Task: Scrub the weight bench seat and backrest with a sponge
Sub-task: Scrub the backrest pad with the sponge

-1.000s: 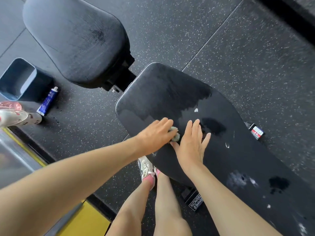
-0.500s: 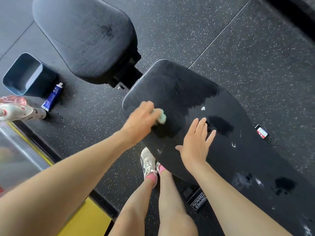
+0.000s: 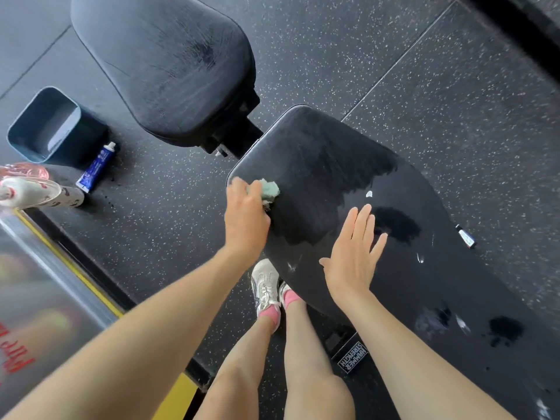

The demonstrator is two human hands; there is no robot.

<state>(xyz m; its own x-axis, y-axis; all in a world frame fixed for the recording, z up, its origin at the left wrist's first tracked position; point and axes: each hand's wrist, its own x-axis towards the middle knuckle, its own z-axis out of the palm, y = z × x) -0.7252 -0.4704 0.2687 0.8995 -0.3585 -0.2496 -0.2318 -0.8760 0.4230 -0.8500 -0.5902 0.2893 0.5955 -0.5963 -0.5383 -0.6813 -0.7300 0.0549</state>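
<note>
The long black backrest pad (image 3: 424,268) runs from the centre to the lower right, streaked with wet marks and white foam spots. My left hand (image 3: 247,218) grips a pale green sponge (image 3: 269,189) and presses it on the pad's near left corner. My right hand (image 3: 356,259) lies flat on the pad with straight, spread fingers, to the right of the sponge. The shorter black seat pad (image 3: 169,65) sits beyond it at the upper left, with faint wipe streaks.
On the speckled rubber floor at left stand a blue-grey bin (image 3: 51,128), a blue tube (image 3: 95,168) and a white spray bottle (image 3: 36,192) lying down. A small tube (image 3: 466,236) lies right of the bench. My feet (image 3: 269,286) stand by the pad's edge.
My left hand has slid the sponge up and to the left across the backrest, away from my right hand, which has stayed flat in place.
</note>
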